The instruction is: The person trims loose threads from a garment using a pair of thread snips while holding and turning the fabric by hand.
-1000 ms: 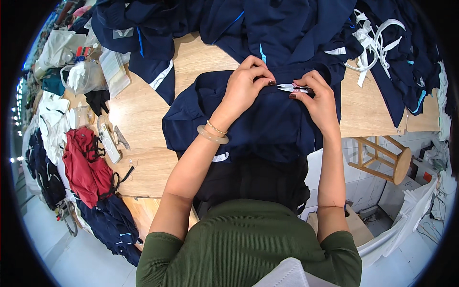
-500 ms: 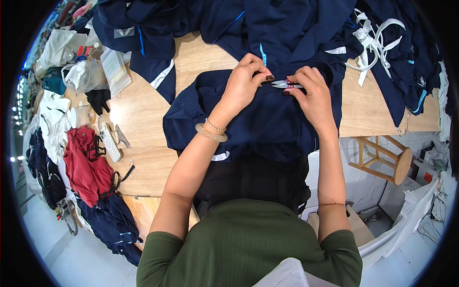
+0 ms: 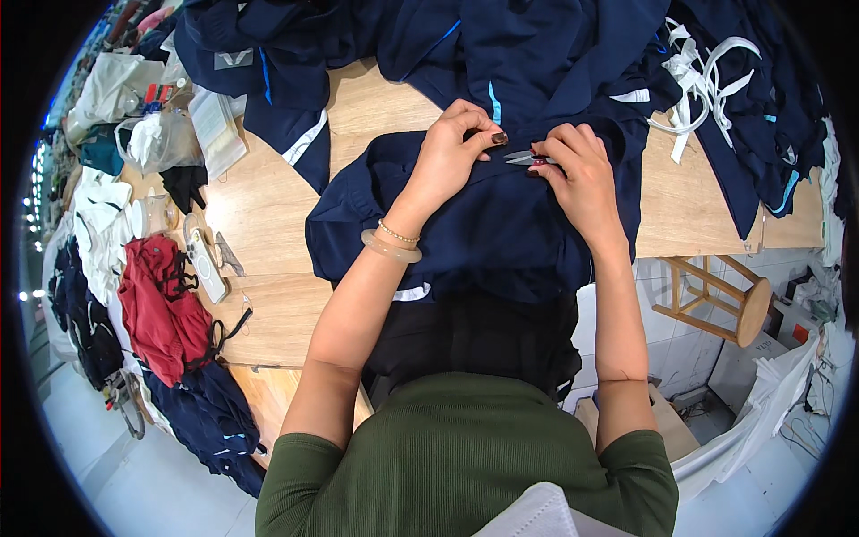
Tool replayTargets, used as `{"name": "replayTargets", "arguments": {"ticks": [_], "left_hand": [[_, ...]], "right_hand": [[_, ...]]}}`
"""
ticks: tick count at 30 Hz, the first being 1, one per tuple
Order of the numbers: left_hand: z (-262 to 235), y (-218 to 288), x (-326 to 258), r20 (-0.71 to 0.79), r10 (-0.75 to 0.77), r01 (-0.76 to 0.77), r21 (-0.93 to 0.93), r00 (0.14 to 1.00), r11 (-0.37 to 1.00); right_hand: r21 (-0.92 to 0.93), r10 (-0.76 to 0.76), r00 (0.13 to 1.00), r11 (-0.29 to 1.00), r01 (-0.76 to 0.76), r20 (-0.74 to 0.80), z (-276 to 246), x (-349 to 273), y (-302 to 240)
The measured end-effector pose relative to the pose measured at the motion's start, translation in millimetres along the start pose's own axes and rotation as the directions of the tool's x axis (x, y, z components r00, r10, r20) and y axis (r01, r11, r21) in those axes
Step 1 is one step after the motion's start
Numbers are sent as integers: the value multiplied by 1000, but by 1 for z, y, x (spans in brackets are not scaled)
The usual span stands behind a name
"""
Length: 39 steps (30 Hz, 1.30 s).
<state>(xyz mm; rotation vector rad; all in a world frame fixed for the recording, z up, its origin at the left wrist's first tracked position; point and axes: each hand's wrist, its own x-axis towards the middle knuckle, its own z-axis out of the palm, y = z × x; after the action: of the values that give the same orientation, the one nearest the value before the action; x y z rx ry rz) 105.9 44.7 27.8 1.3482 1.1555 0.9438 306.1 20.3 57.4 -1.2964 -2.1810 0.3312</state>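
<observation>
A navy garment point(image 3: 501, 233) lies over the table's near edge, its gathered waistband towards the far side. My right hand point(image 3: 577, 166) is closed around a small pair of thread snips point(image 3: 521, 158), with the pointed blades facing left just above the cloth. To the left of the blades, my left hand point(image 3: 452, 157) is closed in a pinch at the waistband; whatever lies between thumb and finger is too small to make out. A short gap separates the left fingertips from the blade tips.
More navy garments point(image 3: 546, 54) are heaped along the far side. White straps point(image 3: 702, 89) lie on them at the far right. To the left are a red garment point(image 3: 165, 309), a white phone point(image 3: 208, 268) and plastic bags point(image 3: 159, 139). A wooden stool point(image 3: 747, 309) stands at right.
My left hand has shifted slightly left, away from the snips. The right hand has moved slightly left with the snips, and the garment lies almost unchanged.
</observation>
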Motion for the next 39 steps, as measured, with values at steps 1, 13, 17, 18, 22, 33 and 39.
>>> {"name": "replayTargets", "arguments": {"ticks": [1, 13, 17, 18, 22, 33, 39], "left_hand": [[0, 1, 0, -8, -8, 8, -16, 1000, 1000], [12, 29, -118, 20, -529, 413, -651, 849, 637], [29, 19, -103, 65, -611, 369, -845, 789, 387], [30, 14, -96, 69, -617, 323, -894, 784, 311], [31, 2, -80, 51, -637, 231, -951, 769, 203], [29, 26, -86, -106, -540, 175, -879, 835, 444], [30, 35, -85, -145, -531, 166, -853, 835, 495]], "right_hand": [[0, 0, 1000, 1000, 0, 0, 0, 0, 0], [338, 239, 970, 918, -208, -50, -13, -11, 9], [399, 268, 962, 888, -227, -51, -9, -9, 2], [419, 270, 962, 878, -230, -37, -8, -9, 0], [423, 241, 971, 879, -220, 3, -7, -4, -12], [385, 172, 985, 910, -154, -11, -12, 3, -32], [278, 131, 990, 954, -114, -44, -16, 6, -37]]}}
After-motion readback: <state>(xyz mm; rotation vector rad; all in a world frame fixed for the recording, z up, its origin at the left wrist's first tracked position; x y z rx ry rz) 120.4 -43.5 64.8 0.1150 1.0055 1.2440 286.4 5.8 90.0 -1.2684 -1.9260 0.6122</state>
